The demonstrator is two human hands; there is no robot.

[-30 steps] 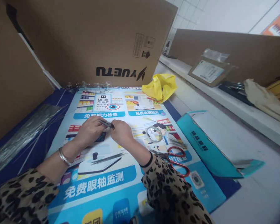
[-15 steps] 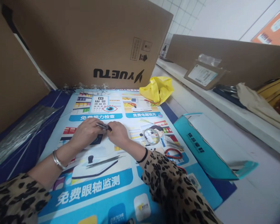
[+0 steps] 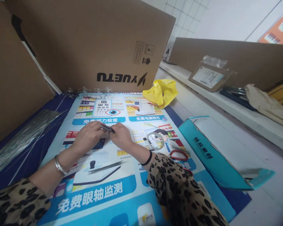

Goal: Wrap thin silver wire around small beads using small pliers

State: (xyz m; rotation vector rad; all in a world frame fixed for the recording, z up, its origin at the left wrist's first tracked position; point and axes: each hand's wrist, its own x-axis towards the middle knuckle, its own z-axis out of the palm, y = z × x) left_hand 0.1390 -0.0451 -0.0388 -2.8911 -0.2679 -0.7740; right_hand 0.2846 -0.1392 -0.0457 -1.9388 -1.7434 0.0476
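Over the printed poster (image 3: 127, 196), both my hands are close together with closed fingers. My right hand (image 3: 121, 136) is wrapped round a small pair of pliers (image 3: 106, 128), whose grey metal jaws point left toward the other hand. A bit of yellow shows at the handle. My left hand (image 3: 91, 136) pinches at the jaw end; whatever lies between its fingers is hidden. Below the hands lie several thin grey wire pieces (image 3: 106, 168). To the right are a tape roll (image 3: 149, 141) and red-handled scissors (image 3: 179, 150), partly covered by my right sleeve.
A bundle of thin silvery strands (image 3: 23, 141) lies at left. Twisted clear or silvery pieces (image 3: 91, 92) sit along the far edge, before a large cardboard box (image 3: 85, 40). A yellow bag or cloth (image 3: 159, 91) and a teal box lid (image 3: 202, 150) are at right.
My hands stay together on the pliers, with the jaws tilting slightly more downward to the right. The view shifts a little, and my right sleeve now covers more of the scissors.
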